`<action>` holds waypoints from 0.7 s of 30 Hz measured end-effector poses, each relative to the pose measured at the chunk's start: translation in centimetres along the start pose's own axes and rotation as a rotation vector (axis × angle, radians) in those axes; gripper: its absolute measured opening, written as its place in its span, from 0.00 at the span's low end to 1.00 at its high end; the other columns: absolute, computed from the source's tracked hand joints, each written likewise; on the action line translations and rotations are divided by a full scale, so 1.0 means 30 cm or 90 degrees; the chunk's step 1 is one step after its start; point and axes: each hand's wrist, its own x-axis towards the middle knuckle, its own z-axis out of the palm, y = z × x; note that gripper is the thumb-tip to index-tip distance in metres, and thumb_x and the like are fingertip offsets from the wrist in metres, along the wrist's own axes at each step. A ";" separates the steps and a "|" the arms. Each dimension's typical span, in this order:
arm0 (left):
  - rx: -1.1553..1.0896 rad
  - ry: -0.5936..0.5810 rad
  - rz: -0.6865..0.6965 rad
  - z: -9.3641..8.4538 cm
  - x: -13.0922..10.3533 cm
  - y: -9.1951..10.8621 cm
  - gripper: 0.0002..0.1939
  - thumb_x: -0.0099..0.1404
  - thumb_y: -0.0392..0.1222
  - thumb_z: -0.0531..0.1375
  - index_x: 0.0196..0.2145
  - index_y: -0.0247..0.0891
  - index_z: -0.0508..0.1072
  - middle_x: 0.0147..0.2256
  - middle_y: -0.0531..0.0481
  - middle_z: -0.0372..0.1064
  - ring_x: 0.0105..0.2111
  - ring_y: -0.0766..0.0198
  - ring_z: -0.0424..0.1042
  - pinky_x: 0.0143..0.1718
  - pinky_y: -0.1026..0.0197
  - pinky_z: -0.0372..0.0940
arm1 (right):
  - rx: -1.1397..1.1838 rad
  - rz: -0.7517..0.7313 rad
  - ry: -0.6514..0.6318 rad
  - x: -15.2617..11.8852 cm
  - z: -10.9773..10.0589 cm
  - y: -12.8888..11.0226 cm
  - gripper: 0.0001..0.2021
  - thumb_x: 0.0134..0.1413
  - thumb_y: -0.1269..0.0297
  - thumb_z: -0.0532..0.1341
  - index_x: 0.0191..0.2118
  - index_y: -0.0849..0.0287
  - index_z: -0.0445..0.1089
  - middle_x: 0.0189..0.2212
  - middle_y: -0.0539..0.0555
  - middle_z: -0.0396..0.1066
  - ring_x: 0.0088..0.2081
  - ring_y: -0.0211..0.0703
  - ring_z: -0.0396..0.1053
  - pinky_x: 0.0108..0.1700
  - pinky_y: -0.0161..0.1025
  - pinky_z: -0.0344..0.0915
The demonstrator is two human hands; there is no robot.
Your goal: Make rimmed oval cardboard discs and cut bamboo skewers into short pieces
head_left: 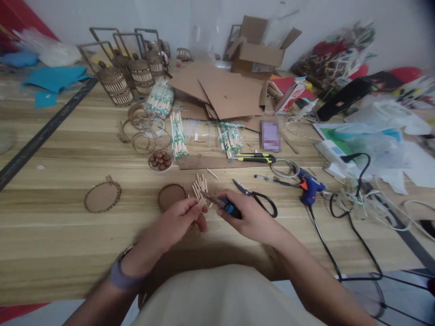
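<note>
My left hand (188, 215) pinches a few short wooden sticks (201, 202) between thumb and fingers. My right hand (246, 213) is wrapped around the blue and black handles of pliers (227, 207), whose jaws point left at the sticks. Whether the jaws touch a stick is too small to tell. Several cut stick pieces (200, 182) lie on the table just beyond my fingertips. Left of them is a round brown cardboard disc with a braided rim (171, 197), partly behind my left hand. Black-handled scissors (258, 198) lie just beyond my right hand.
A second rimmed disc (102, 197) lies at left. Beyond are a bowl of brown balls (160, 160), wrapped sticks (178, 133), a yellow-black cutter knife (254, 157) and cardboard sheets (231, 93). To the right, a blue glue gun (310, 188) trails its cord. Small lidded baskets (115, 86) stand back left.
</note>
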 end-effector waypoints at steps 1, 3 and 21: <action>0.017 -0.018 -0.010 0.009 0.005 0.001 0.18 0.69 0.52 0.49 0.31 0.39 0.71 0.26 0.50 0.74 0.29 0.60 0.68 0.34 0.60 0.61 | 0.001 -0.008 -0.015 0.002 0.008 -0.008 0.12 0.58 0.70 0.59 0.48 0.55 0.68 0.43 0.54 0.75 0.43 0.46 0.72 0.45 0.40 0.65; 0.063 -0.041 -0.015 0.021 0.010 0.004 0.20 0.69 0.50 0.49 0.28 0.38 0.73 0.27 0.49 0.75 0.30 0.60 0.68 0.33 0.61 0.59 | -0.010 -0.018 -0.042 0.007 0.023 -0.016 0.22 0.55 0.76 0.59 0.55 0.55 0.65 0.49 0.57 0.75 0.48 0.48 0.72 0.49 0.42 0.66; -0.135 -0.088 -0.040 0.035 0.018 -0.033 0.14 0.67 0.50 0.55 0.32 0.38 0.71 0.28 0.50 0.77 0.32 0.60 0.73 0.38 0.60 0.64 | 0.002 -0.085 0.084 0.035 0.067 0.026 0.25 0.55 0.71 0.65 0.58 0.55 0.62 0.58 0.62 0.66 0.60 0.52 0.65 0.60 0.52 0.63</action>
